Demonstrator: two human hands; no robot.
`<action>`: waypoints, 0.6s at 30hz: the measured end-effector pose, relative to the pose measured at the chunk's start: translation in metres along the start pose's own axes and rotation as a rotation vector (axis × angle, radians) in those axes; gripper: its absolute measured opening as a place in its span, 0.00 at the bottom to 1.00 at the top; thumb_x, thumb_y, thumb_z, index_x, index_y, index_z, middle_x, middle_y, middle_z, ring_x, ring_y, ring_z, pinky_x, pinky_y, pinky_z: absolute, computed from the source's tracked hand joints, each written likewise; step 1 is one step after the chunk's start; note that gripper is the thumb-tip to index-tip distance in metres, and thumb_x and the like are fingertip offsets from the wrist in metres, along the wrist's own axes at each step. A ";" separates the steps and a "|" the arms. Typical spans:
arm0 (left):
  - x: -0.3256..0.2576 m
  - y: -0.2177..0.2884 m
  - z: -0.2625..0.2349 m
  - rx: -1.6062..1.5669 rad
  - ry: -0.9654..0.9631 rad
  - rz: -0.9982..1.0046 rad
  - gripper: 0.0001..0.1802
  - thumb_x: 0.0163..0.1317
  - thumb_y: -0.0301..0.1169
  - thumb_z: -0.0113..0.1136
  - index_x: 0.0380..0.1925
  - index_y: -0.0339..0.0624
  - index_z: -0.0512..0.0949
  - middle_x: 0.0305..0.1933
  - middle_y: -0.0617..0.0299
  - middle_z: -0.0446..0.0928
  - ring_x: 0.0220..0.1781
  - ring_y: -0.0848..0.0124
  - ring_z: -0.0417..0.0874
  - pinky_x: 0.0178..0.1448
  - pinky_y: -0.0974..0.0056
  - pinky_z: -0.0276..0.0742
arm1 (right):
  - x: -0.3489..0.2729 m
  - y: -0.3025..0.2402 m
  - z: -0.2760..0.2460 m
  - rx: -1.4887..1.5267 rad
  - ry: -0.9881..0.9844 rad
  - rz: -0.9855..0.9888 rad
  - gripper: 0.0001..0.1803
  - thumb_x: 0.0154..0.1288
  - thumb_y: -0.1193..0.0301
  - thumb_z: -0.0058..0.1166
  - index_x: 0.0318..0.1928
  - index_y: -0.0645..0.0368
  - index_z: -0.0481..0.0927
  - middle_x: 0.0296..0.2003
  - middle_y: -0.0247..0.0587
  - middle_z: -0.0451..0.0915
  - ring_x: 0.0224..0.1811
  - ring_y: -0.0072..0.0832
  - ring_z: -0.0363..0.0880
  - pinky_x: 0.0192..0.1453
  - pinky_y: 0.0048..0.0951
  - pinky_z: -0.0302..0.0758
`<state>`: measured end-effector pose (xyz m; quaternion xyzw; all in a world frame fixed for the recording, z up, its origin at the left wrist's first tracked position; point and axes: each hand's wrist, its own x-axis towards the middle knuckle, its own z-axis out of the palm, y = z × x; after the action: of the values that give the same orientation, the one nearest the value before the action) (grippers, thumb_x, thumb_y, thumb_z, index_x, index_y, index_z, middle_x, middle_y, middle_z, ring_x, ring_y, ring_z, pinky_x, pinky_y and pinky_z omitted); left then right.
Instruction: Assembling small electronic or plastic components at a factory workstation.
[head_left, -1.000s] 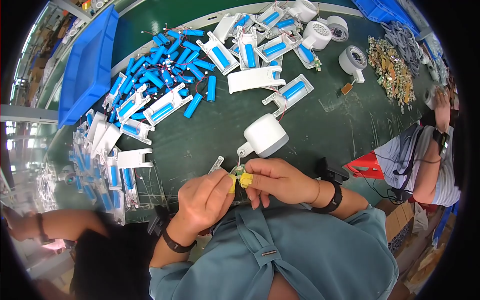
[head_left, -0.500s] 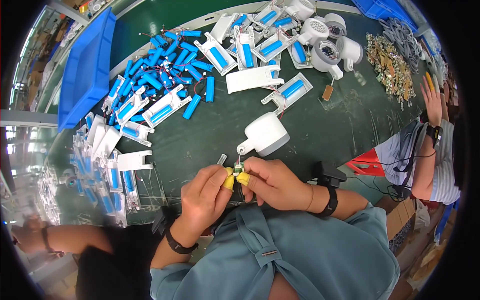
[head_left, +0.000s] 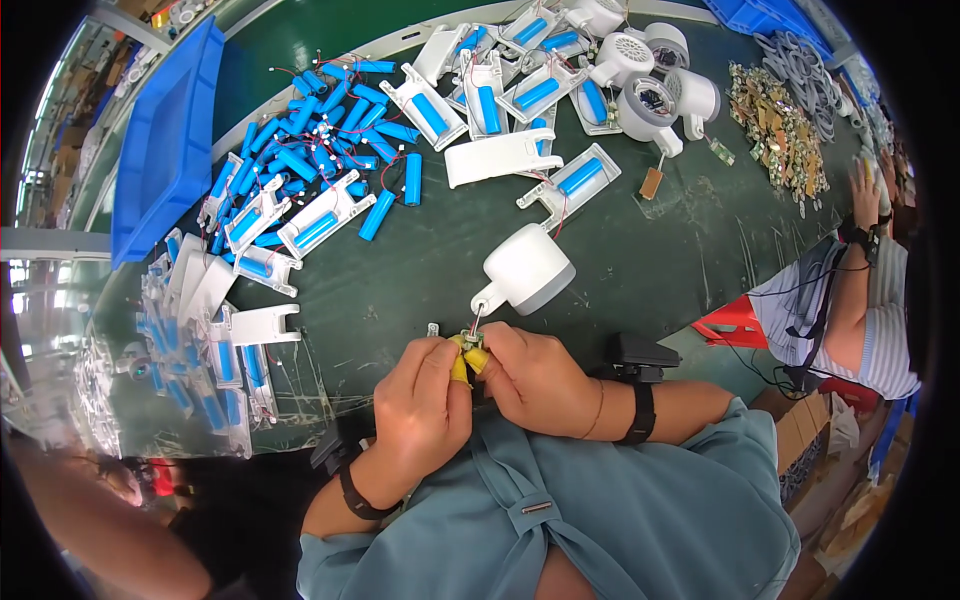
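Between my two hands is a small green circuit board (head_left: pixel 473 341), in front of my chest. My left hand (head_left: pixel 422 400) is closed in a pinch at its left side, and my right hand (head_left: pixel 545 378) pinches it from the right. Yellow covers wrap fingertips on both hands and hide part of the board. Thin wires run up from it to the round white fan head (head_left: pixel 522 266), which lies on the green table (head_left: pixel 400 290) just beyond my fingers. A small clear piece (head_left: pixel 433 329) rests beside my left fingers.
Loose blue battery cells (head_left: pixel 330 130) with wires pile up far left, near white handle shells (head_left: pixel 320 222). More fan heads (head_left: pixel 648 105) stand at the back. Small boards (head_left: pixel 775 130) are heaped far right, and a blue bin (head_left: pixel 170 140) stands left. Co-workers' arms appear at both sides.
My hands have drawn closer together around the circuit board, and my left hand has shifted slightly right. The co-worker's arm at lower left has swung nearer; the one at right has moved its hand.
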<state>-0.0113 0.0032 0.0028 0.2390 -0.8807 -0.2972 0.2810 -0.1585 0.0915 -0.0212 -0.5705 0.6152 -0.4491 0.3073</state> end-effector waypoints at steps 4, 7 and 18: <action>0.000 -0.002 0.002 0.078 -0.013 0.078 0.18 0.47 0.16 0.58 0.42 0.28 0.77 0.40 0.48 0.78 0.31 0.54 0.82 0.34 0.58 0.81 | 0.000 0.002 -0.001 -0.005 -0.008 -0.005 0.06 0.69 0.79 0.47 0.44 0.66 0.69 0.29 0.47 0.78 0.28 0.41 0.83 0.30 0.36 0.79; 0.000 0.000 0.001 0.095 -0.016 0.105 0.18 0.47 0.16 0.59 0.42 0.28 0.77 0.40 0.48 0.78 0.30 0.55 0.82 0.33 0.59 0.81 | -0.001 0.002 0.000 0.002 -0.001 -0.004 0.06 0.69 0.79 0.47 0.44 0.66 0.68 0.29 0.48 0.78 0.27 0.43 0.83 0.30 0.38 0.78; 0.001 0.005 0.005 0.162 -0.009 0.141 0.18 0.47 0.16 0.59 0.42 0.26 0.77 0.40 0.46 0.77 0.29 0.55 0.82 0.32 0.60 0.81 | -0.003 0.003 0.002 -0.006 0.045 -0.023 0.05 0.67 0.79 0.49 0.41 0.65 0.68 0.28 0.50 0.76 0.26 0.49 0.79 0.29 0.42 0.77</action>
<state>-0.0170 0.0083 0.0035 0.1969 -0.9178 -0.2056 0.2769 -0.1575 0.0939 -0.0246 -0.5682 0.6168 -0.4632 0.2865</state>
